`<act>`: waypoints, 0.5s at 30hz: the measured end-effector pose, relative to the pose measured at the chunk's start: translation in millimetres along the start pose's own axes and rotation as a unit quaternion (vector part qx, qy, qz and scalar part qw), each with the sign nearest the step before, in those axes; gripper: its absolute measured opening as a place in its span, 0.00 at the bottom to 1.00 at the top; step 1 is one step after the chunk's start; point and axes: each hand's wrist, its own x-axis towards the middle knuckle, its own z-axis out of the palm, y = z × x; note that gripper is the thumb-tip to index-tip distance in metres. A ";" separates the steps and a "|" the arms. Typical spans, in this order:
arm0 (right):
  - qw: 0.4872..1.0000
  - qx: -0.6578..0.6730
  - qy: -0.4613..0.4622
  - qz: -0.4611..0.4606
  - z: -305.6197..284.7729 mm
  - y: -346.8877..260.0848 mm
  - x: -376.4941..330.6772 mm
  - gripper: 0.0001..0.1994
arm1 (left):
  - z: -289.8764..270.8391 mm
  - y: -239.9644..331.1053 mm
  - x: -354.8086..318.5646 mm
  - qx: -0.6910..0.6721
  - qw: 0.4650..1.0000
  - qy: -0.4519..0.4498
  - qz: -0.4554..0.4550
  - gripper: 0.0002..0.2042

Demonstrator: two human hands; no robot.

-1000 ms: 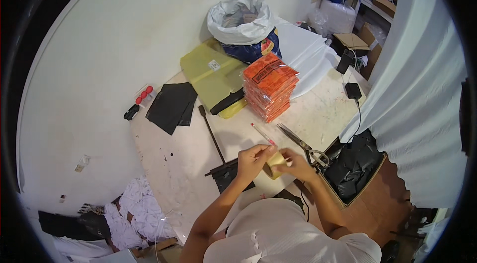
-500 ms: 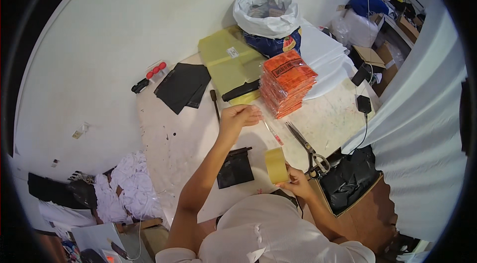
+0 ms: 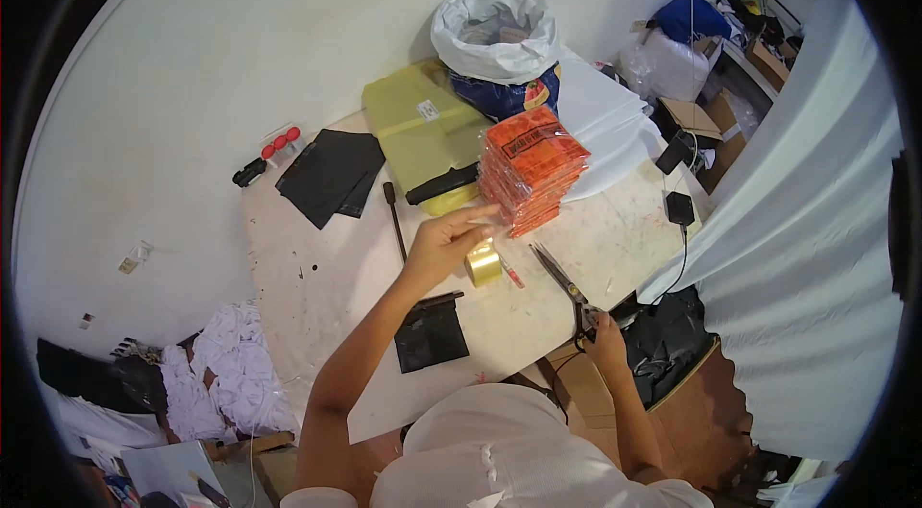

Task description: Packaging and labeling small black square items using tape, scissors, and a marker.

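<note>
My left hand (image 3: 445,246) is over the middle of the table with thumb and fingers pinched, apparently on the free end of the tape. Just below its fingertips is the roll of yellowish tape (image 3: 484,264); whether it hangs or rests on the table I cannot tell. My right hand (image 3: 606,343) is closed around the handles of large metal scissors (image 3: 561,279), whose blades point away from me over the table. Beyond my left hand stands a stack of orange packets in clear wrap (image 3: 534,167). A small black pouch (image 3: 431,333) lies near my left forearm.
Black sheets (image 3: 329,177), a dark rod-like tool (image 3: 396,220) and a yellow folded sheet (image 3: 423,114) lie on the table's left and far side. A white-lined bag (image 3: 495,37) stands at the back. At right are a black adapter (image 3: 679,208) and a box of black plastic (image 3: 663,340).
My right hand has let go of the tape roll and moved right to take hold of the scissors. The roll is now farther from me, under my left hand.
</note>
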 end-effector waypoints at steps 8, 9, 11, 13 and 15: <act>0.990 -0.015 0.061 -0.130 -50.6 6.6 7.7 0.24 | -40.4 -10.6 13.1 -0.053 0.998 0.023 0.017 0.16; 0.990 0.014 0.064 -0.128 -62.6 4.1 6.3 0.24 | -41.3 -10.4 13.6 -0.050 0.998 0.017 0.016 0.16; 0.992 0.030 0.051 -0.108 -84.9 -7.2 4.7 0.25 | -42.8 -9.1 11.4 -0.047 0.999 0.018 0.014 0.16; 0.991 0.064 0.047 -0.103 -106.3 -16.9 1.6 0.25 | -40.3 -3.7 7.5 -0.035 0.999 0.007 0.012 0.16; 0.993 0.058 0.036 -0.099 -127.7 -40.7 0.9 0.25 | -41.3 2.4 5.3 -0.043 0.999 0.001 0.007 0.16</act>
